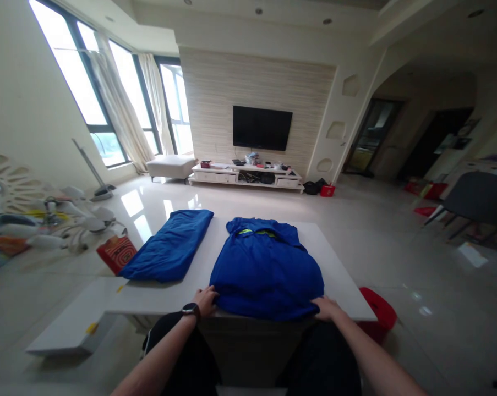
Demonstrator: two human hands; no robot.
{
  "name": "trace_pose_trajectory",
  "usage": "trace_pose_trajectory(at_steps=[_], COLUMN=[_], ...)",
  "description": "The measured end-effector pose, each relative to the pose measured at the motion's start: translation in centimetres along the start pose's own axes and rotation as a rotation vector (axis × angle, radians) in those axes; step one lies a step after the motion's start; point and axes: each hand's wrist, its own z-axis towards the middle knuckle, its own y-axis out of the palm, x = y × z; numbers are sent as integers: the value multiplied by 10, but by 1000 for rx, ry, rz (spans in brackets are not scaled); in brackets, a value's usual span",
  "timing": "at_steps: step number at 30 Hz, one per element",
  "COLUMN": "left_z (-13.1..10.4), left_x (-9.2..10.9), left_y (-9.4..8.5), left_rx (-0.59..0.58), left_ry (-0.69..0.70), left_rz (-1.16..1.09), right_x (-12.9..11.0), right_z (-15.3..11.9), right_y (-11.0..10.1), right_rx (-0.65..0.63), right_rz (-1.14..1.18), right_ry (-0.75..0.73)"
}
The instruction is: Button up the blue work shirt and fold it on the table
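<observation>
A blue jacket (268, 269) lies partly folded on the white table (339, 280), its near edge hanging slightly over the front. A yellow-green strip shows through a gap near its far end. My left hand (206, 300) pinches the near left corner of the cloth, and a dark watch is on that wrist. At the near right corner, my right hand (326, 308) has its fingers closed on the fabric; some fingertips are hidden under it. To the left, a second blue garment (169, 245) lies folded into a flat rectangle.
A red patterned bag (116, 254) stands beyond the table's left side. By its right edge is a red bin or stool (378, 311). A lower white surface (66, 324) extends at the left. A TV stand (215, 175) and a padded bench (171, 166) are farther back.
</observation>
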Motion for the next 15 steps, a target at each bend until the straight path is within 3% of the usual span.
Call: trace_pose_trajectory(at_steps=[2,7,10,12,15], left_z=[1,24,36,39,43], left_x=[5,26,34,35,33], left_y=[15,22,34,38,26], left_rx=[-27,30,-121,-202,-281], left_ry=[-20,-39,-65,-96,-137], left_rz=[-13,-113,-153,-133,-86], right_x=[-3,-13,-21,-27,-37], right_z=[1,18,26,28,27], right_y=[17,42,52,51,36], right_rx=[-62,-101,-235,-258,-257], right_rz=[11,41,14,-19,-49], right_ry=[-10,-20,12,16,-62])
